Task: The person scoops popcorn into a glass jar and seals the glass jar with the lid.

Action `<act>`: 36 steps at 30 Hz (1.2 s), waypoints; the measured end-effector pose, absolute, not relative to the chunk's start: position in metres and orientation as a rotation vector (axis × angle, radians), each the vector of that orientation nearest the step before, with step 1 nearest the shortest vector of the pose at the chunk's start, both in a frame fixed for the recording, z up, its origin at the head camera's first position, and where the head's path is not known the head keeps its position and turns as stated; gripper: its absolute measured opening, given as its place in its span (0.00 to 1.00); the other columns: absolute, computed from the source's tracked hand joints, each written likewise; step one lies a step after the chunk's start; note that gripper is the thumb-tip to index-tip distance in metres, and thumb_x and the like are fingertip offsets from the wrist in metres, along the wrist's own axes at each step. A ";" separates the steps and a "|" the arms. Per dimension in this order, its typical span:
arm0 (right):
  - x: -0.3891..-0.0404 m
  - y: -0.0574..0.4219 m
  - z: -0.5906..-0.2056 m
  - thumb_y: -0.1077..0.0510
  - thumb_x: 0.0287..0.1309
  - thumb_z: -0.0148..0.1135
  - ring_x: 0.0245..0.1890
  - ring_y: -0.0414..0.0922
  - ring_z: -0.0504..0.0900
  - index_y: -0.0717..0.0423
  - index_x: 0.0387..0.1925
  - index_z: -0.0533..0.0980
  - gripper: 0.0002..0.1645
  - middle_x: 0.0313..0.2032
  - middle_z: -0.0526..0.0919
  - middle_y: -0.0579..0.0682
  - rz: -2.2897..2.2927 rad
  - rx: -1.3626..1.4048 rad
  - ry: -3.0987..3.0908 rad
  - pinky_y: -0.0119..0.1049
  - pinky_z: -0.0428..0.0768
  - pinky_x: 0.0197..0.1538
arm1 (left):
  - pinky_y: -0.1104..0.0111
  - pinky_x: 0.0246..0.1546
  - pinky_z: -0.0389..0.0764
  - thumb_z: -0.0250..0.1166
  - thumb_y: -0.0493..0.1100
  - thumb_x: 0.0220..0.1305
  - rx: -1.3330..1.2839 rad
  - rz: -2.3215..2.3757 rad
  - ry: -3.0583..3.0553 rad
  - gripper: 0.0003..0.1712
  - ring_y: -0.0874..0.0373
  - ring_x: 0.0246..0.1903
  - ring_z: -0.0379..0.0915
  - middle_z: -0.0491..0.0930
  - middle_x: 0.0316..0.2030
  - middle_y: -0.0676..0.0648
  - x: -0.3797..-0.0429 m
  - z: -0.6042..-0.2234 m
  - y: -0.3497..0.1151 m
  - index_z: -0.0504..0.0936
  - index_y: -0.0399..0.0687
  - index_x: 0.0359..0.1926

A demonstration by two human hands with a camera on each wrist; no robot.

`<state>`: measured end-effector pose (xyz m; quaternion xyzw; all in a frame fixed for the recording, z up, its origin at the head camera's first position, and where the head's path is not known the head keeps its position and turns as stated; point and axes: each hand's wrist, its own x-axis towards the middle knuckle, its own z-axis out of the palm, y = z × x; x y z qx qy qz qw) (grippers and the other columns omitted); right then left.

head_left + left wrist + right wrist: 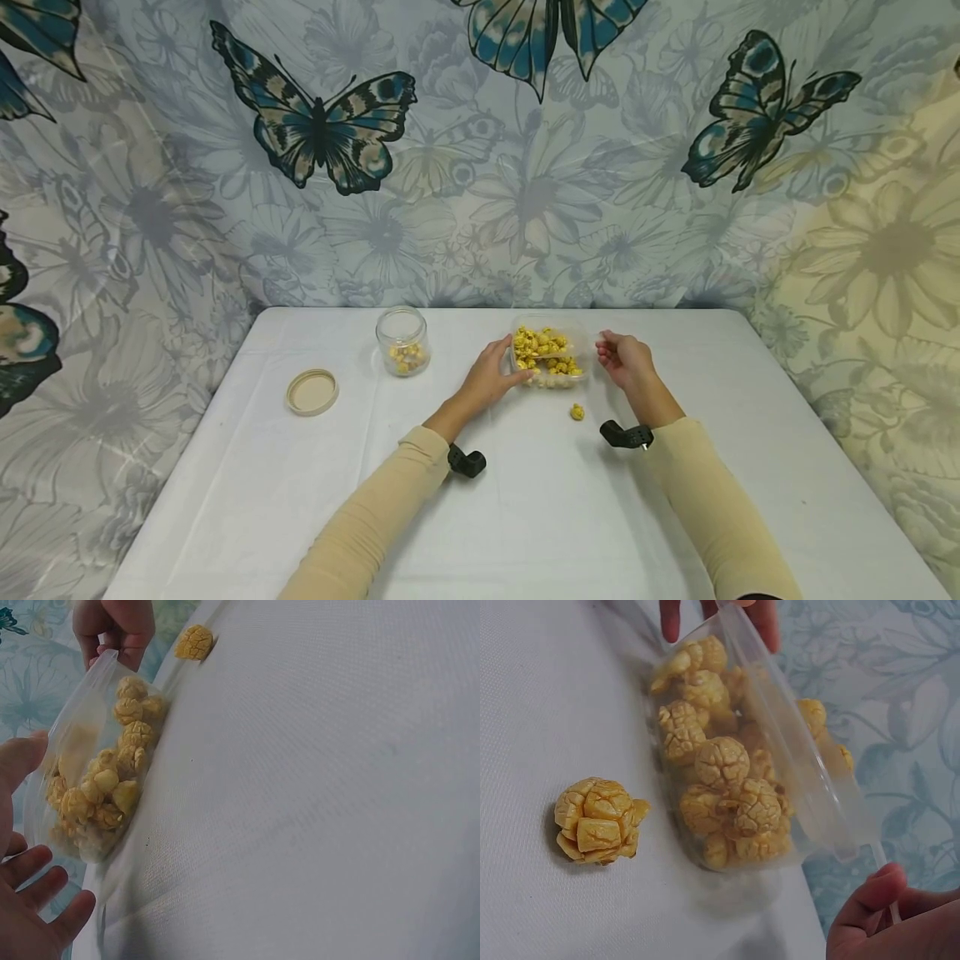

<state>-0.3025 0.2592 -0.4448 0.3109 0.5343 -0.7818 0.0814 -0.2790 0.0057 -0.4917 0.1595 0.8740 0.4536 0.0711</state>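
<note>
A clear plastic box (549,382) of yellow caramel popcorn (721,761) stands toward the back of the white table. My left hand (491,375) holds its left end, thumb toward the front and fingers around the left side. In the left wrist view the lower fingers (45,889) are spread below the box. At the box's right end my right hand (628,364) pinches a thin, pale plastic strip (878,855) that runs to the rim; its other end is hidden. One loose popcorn piece (577,412) lies just in front of the box.
A glass jar (402,329) with some popcorn at its bottom stands open to the left of the box. Farther left lies a round beige lid (312,392). Behind the table (525,508) hangs a butterfly-print cloth (465,208).
</note>
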 end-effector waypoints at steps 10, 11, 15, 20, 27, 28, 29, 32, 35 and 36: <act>-0.301 0.263 -0.441 0.55 0.72 0.49 0.24 0.37 0.73 0.54 0.47 0.71 0.09 0.22 0.80 0.45 -2.354 0.919 1.568 0.24 0.76 0.27 | 0.52 0.71 0.62 0.65 0.57 0.63 0.473 1.380 2.633 0.47 0.44 0.71 0.57 0.60 0.71 0.40 -0.277 -0.490 0.006 0.55 0.46 0.75; -0.301 0.263 -0.441 0.55 0.72 0.48 0.24 0.37 0.73 0.54 0.47 0.71 0.09 0.22 0.80 0.45 -2.356 0.918 1.564 0.24 0.76 0.27 | 0.51 0.71 0.62 0.65 0.57 0.63 0.472 1.381 2.630 0.47 0.44 0.71 0.57 0.60 0.71 0.40 -0.277 -0.490 0.006 0.55 0.46 0.75; -0.300 0.263 -0.440 0.55 0.72 0.48 0.24 0.37 0.73 0.54 0.47 0.71 0.09 0.23 0.80 0.45 -2.366 0.912 1.550 0.24 0.76 0.28 | 0.51 0.71 0.62 0.66 0.56 0.63 0.459 1.387 2.622 0.47 0.44 0.72 0.56 0.60 0.71 0.40 -0.277 -0.489 0.006 0.55 0.47 0.75; -0.299 0.264 -0.438 0.56 0.72 0.49 0.24 0.37 0.74 0.55 0.44 0.72 0.08 0.22 0.80 0.46 -2.389 0.882 1.534 0.24 0.76 0.27 | 0.52 0.71 0.62 0.66 0.58 0.62 0.445 1.381 2.632 0.47 0.45 0.72 0.56 0.60 0.71 0.41 -0.278 -0.489 0.007 0.56 0.46 0.75; -0.297 0.265 -0.434 0.58 0.72 0.50 0.20 0.37 0.74 0.57 0.38 0.74 0.09 0.18 0.80 0.47 -2.436 0.816 1.481 0.25 0.76 0.24 | 0.52 0.71 0.63 0.67 0.56 0.61 0.453 1.392 2.632 0.47 0.44 0.71 0.57 0.60 0.71 0.40 -0.277 -0.489 0.006 0.58 0.45 0.74; -0.297 0.265 -0.434 0.58 0.71 0.50 0.19 0.37 0.74 0.57 0.37 0.75 0.09 0.18 0.80 0.47 -2.437 0.811 1.480 0.25 0.76 0.24 | 0.52 0.71 0.63 0.68 0.56 0.61 0.454 1.390 2.632 0.47 0.44 0.71 0.57 0.60 0.71 0.40 -0.277 -0.489 0.006 0.58 0.45 0.74; -0.297 0.265 -0.434 0.58 0.71 0.50 0.19 0.37 0.74 0.57 0.36 0.75 0.09 0.18 0.80 0.47 -2.438 0.806 1.481 0.25 0.76 0.24 | 0.52 0.71 0.63 0.68 0.56 0.61 0.455 1.389 2.632 0.47 0.44 0.71 0.57 0.60 0.71 0.40 -0.277 -0.489 0.006 0.58 0.45 0.74; -0.296 0.265 -0.432 0.58 0.71 0.50 0.20 0.37 0.74 0.56 0.35 0.75 0.10 0.19 0.80 0.47 -2.440 0.802 1.477 0.25 0.76 0.24 | 0.53 0.71 0.63 0.68 0.56 0.61 0.464 1.370 2.643 0.47 0.45 0.71 0.57 0.60 0.71 0.41 -0.277 -0.488 0.005 0.58 0.45 0.74; -0.295 0.264 -0.430 0.57 0.71 0.50 0.20 0.37 0.74 0.56 0.37 0.74 0.09 0.19 0.80 0.47 -2.450 0.803 1.477 0.25 0.76 0.25 | 0.53 0.71 0.63 0.68 0.56 0.60 0.474 1.354 2.661 0.47 0.45 0.71 0.58 0.61 0.71 0.40 -0.278 -0.489 0.005 0.59 0.44 0.73; -0.295 0.264 -0.429 0.57 0.72 0.50 0.20 0.37 0.74 0.56 0.37 0.74 0.09 0.20 0.80 0.47 -2.458 0.798 1.472 0.25 0.76 0.25 | 0.54 0.71 0.63 0.68 0.56 0.60 0.477 1.348 2.666 0.47 0.45 0.71 0.58 0.61 0.71 0.41 -0.278 -0.489 0.005 0.59 0.44 0.73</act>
